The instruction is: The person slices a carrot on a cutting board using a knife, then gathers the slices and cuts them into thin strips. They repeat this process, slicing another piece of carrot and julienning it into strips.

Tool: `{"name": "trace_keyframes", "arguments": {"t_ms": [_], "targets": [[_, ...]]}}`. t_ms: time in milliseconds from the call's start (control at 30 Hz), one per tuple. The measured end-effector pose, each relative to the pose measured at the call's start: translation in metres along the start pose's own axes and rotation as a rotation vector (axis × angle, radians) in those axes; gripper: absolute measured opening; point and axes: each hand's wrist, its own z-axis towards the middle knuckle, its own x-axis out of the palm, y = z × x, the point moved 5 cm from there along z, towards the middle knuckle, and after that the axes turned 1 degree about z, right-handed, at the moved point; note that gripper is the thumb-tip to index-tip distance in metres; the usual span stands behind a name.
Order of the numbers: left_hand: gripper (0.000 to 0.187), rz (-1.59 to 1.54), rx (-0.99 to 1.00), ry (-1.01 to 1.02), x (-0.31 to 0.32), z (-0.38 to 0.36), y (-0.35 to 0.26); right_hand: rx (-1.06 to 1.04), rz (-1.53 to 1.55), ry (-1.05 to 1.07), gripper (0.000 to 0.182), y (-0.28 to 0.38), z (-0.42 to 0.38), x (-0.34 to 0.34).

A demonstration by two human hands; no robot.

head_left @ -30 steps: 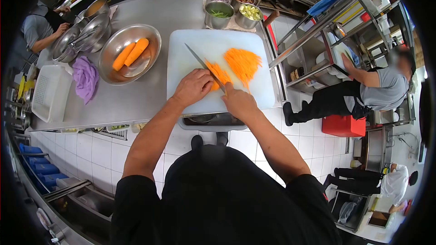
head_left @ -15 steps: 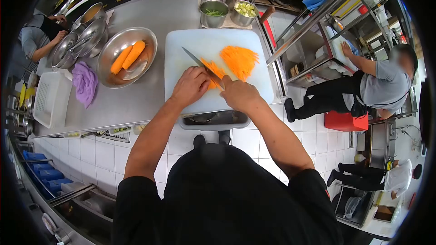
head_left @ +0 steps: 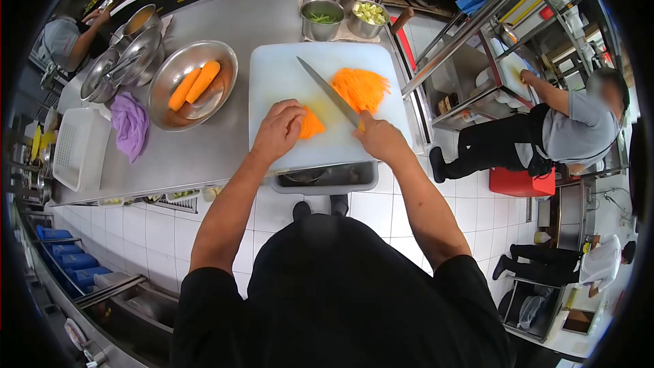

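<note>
My right hand [head_left: 381, 139] grips the handle of a kitchen knife [head_left: 328, 90], its blade pointing up and left across the white cutting board [head_left: 286, 65]. Along the blade's right side lies a fan-shaped heap of shredded carrot [head_left: 361, 87]. My left hand [head_left: 276, 129] rests on the board with its fingers bent against a small stack of carrot slices [head_left: 311, 123]; its fingertips are partly hidden. Left of the board, a steel bowl [head_left: 223, 61] holds two peeled whole carrots [head_left: 203, 82].
Metal containers of cut vegetables, including green strips [head_left: 321, 19] and pale green chunks [head_left: 369, 12], stand beyond the board. A purple cloth [head_left: 129, 125] and white plastic basket [head_left: 80, 146] lie at left. Co-workers [head_left: 579, 123] work at right and far left. A grey bin [head_left: 327, 184] sits under the table edge.
The knife has moved right, off the cut carrot by my left hand to the edge of the shredded heap. My left hand has shifted slightly left. The far-left co-worker has turned away.
</note>
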Motion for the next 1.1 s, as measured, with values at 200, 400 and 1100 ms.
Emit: {"name": "trace_keyframes", "arguments": {"t_ms": [200,400,1100], "targets": [[0.023,0.157,0.173,0.133,0.007,0.005,-0.014,-0.107,-0.106,-0.039,0.034,0.060,-0.009,-0.009],[0.024,0.190,0.205,0.234,0.004,0.013,-0.014,-0.082,-0.147,0.079,0.032,0.067,-0.024,-0.013],[0.019,0.171,0.213,0.180,0.004,0.012,-0.014,-0.135,-0.181,-0.012,0.032,0.071,-0.012,-0.004]]}}
